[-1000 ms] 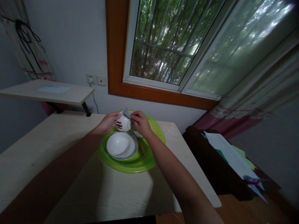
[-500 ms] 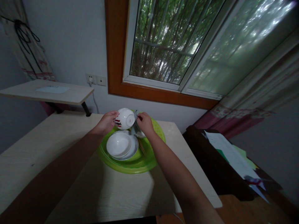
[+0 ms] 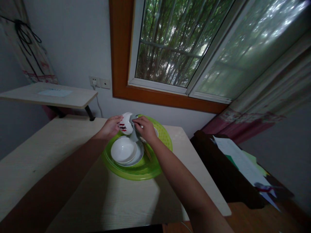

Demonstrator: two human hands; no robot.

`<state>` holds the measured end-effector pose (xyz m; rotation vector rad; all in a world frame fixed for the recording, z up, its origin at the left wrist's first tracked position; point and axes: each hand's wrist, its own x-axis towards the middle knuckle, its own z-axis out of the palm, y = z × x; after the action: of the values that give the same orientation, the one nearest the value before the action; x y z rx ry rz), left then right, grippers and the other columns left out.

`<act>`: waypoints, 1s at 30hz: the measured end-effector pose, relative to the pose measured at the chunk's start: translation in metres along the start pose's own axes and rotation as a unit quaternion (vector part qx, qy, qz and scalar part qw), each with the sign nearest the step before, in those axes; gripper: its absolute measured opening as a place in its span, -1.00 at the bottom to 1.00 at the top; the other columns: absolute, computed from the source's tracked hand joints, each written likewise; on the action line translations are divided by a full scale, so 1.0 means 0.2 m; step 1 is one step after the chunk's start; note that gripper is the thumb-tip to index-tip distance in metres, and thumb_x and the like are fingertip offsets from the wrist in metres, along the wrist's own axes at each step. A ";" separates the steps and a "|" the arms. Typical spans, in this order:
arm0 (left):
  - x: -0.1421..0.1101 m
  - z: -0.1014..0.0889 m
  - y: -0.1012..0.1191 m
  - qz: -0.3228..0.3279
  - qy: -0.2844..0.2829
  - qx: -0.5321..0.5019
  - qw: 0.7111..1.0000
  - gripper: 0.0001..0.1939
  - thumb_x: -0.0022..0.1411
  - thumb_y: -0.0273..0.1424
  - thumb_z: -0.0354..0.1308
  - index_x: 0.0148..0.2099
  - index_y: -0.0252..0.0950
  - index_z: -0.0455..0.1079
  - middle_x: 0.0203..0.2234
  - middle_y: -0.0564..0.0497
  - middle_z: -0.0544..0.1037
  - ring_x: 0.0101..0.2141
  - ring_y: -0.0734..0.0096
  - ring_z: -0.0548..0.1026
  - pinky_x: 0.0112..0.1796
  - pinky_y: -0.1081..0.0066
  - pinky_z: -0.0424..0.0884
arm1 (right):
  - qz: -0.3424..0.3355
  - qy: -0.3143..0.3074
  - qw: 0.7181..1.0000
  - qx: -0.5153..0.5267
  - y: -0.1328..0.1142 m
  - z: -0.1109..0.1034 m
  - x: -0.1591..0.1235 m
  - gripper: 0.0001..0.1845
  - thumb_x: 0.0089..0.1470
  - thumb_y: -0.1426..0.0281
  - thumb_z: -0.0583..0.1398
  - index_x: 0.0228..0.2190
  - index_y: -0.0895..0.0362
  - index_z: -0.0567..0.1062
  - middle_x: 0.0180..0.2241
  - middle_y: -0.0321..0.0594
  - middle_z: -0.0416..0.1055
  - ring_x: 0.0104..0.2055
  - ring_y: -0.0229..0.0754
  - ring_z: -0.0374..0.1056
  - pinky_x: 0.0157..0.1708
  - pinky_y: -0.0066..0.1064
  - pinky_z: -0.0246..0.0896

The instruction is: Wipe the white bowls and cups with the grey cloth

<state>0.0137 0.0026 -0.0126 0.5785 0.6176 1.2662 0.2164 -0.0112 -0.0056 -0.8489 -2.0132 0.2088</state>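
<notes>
My left hand (image 3: 113, 126) grips a white bowl (image 3: 126, 124) with red and dark marks, tilted on its side above a green tray (image 3: 136, 176). A grey-green cloth (image 3: 133, 135) is pinched in my right hand (image 3: 144, 127) and lies against the bowl's base, hiding part of it. Below, a white bowl (image 3: 123, 149) rests on a plate (image 3: 139, 155) in the tray. Chopsticks (image 3: 147, 152) lie to the right of these dishes. Another white dish (image 3: 156, 132) shows partly behind my right hand.
The tray stands on a pale wooden table (image 3: 136, 204). A raised shelf (image 3: 80, 98) is at the back left, near a wall socket (image 3: 94, 82). Behind is a window (image 3: 170, 48) with an orange-brown frame. Papers (image 3: 239, 160) lie on a dark piece of furniture (image 3: 213, 174) at the right.
My right hand has moved left with the cloth, from beside the bowl onto its base. The left hand keeps its grip, and the bowl has turned slightly.
</notes>
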 end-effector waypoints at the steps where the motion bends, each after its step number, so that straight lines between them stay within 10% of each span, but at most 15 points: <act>1: 0.00 0.00 0.00 0.009 -0.002 0.012 1.000 -0.81 0.11 -0.60 0.18 -0.17 -0.40 0.44 -0.43 -0.09 0.58 -0.44 0.34 0.55 -0.37 0.38 0.49 | 0.011 0.012 1.000 -0.012 0.02 0.00 0.00 -0.77 0.22 0.42 0.15 -0.16 0.09 0.59 -0.21 -0.15 0.48 -0.14 -0.18 0.38 -0.08 -0.34 0.29; 30: 0.01 0.00 -0.02 0.060 -0.007 0.077 0.995 -0.92 0.06 -0.58 0.23 -0.32 -0.43 0.43 -0.50 -0.07 0.54 -0.48 0.37 0.49 -0.40 0.41 0.43 | 0.019 0.024 0.999 0.015 0.01 -0.01 0.01 -0.85 0.15 0.46 0.19 -0.28 0.09 0.59 -0.29 -0.20 0.48 -0.22 -0.20 0.37 -0.15 -0.38 0.28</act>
<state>0.0165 0.0030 -0.0165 0.7610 0.6807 1.3325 0.2187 -0.0096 -0.0035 -0.8664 -1.9451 0.2383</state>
